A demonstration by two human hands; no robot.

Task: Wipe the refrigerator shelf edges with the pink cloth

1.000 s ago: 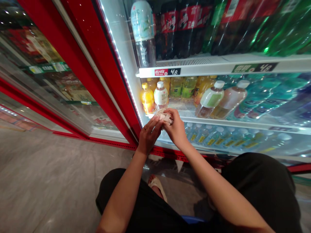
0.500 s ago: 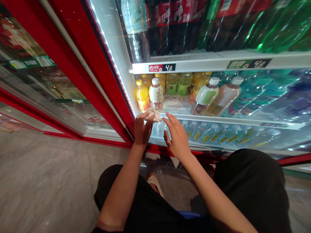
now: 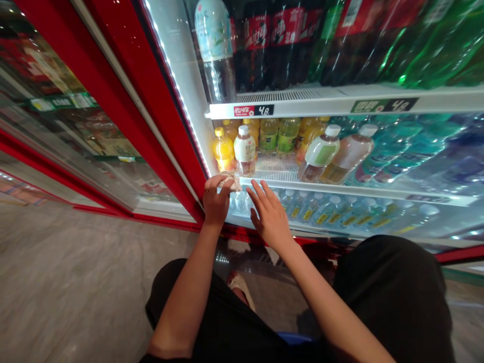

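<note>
A crumpled pale cloth [image 3: 231,181] is gripped by my left hand [image 3: 216,200], close to the lower left of the cooler's glass door. To its right is my right hand [image 3: 270,212], fingers stretched out and apart, holding nothing; whether its fingertips touch the glass I cannot tell. Behind the cloth, on the middle shelf [image 3: 272,176], stand a yellow-capped orange drink bottle [image 3: 224,151] and a white-capped bottle with a pale label [image 3: 245,151]. Two more white-capped bottles lean to the right, one with a green and white label [image 3: 321,154].
A red door frame [image 3: 166,111] runs diagonally on my left, with another glass-fronted cooler beyond it. Large soda bottles [image 3: 291,45] fill the top shelf [image 3: 310,98]. Small water bottles [image 3: 325,209] line the bottom. My knees flank the grey floor [image 3: 94,282] below.
My left hand has moved slightly left with the cloth. My right hand has shifted a little left and down, still spread. The view has tilted slightly.
</note>
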